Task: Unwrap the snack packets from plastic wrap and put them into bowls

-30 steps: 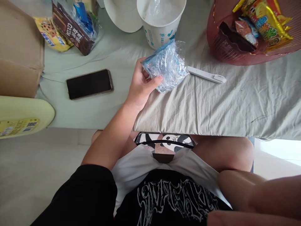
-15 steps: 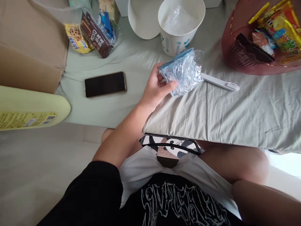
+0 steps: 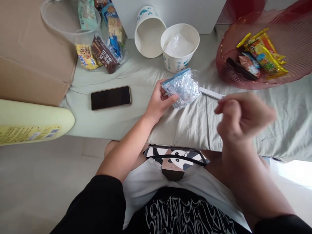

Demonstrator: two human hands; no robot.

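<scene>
My left hand (image 3: 158,100) is closed on a blue packet in crinkled clear plastic wrap (image 3: 184,87), thumb in front and fingers behind. The packet is tilted up just before a white paper cup (image 3: 180,63), which has crumpled clear plastic (image 3: 176,45) inside. From beside the packet a slim white plastic tool (image 3: 211,93) extends to the right along the cloth. Its far end is hidden behind my right hand (image 3: 243,117), which is raised over the cloth with curled fingers, slightly blurred. Whatever those fingers may hold cannot be made out.
A second paper cup (image 3: 149,35) lies on its side behind. Wrapped snacks sit in a pink ribbed bowl (image 3: 224,70) at right. A phone (image 3: 110,97), a cocoa snack pack (image 3: 104,54), a cardboard box (image 3: 31,65) and a pale yellow bottle (image 3: 36,118) are at left.
My right hand has come into view from the right, over the white tool's end. The view has shifted, showing more of the back. My left hand still holds the packet.
</scene>
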